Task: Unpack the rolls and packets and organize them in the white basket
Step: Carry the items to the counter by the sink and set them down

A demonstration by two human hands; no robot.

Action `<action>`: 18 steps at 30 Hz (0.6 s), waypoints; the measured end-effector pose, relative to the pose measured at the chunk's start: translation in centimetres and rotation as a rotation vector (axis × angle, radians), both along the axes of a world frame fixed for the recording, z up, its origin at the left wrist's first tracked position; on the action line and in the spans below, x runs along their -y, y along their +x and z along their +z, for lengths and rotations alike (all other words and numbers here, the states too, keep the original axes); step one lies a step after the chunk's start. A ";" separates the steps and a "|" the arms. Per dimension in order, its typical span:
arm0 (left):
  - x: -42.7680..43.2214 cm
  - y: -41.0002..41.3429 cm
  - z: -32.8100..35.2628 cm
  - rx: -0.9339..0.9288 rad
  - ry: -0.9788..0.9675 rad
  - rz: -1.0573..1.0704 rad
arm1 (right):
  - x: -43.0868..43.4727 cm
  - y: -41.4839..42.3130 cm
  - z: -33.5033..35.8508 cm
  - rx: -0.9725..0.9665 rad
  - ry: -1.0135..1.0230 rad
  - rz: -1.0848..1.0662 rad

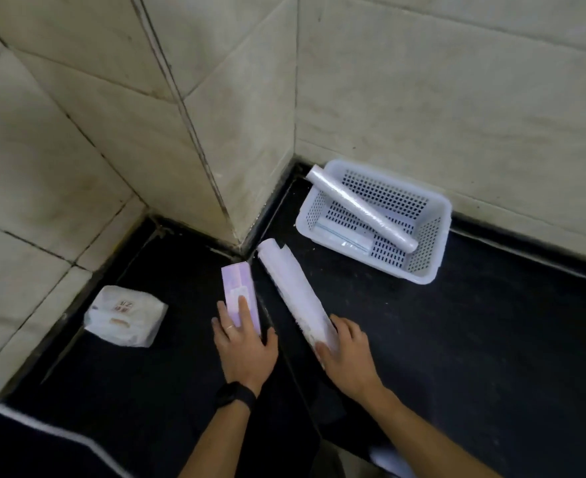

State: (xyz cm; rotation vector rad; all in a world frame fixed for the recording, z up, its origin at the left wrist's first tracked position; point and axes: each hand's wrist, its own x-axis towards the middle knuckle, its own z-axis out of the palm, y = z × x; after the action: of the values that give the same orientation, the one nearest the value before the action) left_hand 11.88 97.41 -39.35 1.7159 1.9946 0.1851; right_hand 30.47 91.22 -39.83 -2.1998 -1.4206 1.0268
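Note:
On the dark floor, my left hand (245,346) grips the near end of a purple box (238,288) that points toward the wall corner. My right hand (345,357) holds the near end of a long white roll (293,291), lying diagonally with loose wrapping at its far end. The white perforated basket (433,267) stands against the right wall. Inside it a clear-wrapped roll (357,205) leans diagonally across the rim, above a flat clear packet (343,236) on the bottom. A white soft packet (124,315) with red print lies to the left, near the wall.
Beige tiled walls meet in a jutting corner (240,208) just beyond the box and roll. A white cord (43,426) crosses the lower left. Open dark floor (491,357) spreads to the right of my hands.

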 end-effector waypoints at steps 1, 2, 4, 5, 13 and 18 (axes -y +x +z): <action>0.3 0.7 0.5 -0.052 0.057 -0.069 | 0.7 0.8 0.8 -0.011 0.045 -0.012; 0.7 1.8 1.0 -0.075 0.113 -0.149 | 1.6 1.7 1.7 -0.011 0.097 -0.027; 1.9 4.7 2.1 -0.046 0.197 -0.316 | 3.9 4.1 3.6 0.026 0.203 -0.068; 2.6 6.5 2.6 -0.027 0.217 -0.404 | 5.5 5.6 4.6 0.066 0.256 -0.098; 12.6 24.9 6.8 0.039 0.270 -1.067 | 23.6 19.2 10.2 0.497 0.366 -0.450; 22.6 35.0 9.5 0.100 0.342 -1.324 | 37.5 25.7 11.6 0.632 0.259 -0.706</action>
State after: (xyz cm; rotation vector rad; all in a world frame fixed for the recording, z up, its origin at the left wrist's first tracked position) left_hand 46.93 74.80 -29.82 2.7626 0.4532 0.1276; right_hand 56.18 53.70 -28.28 -2.6069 -0.7558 -0.0940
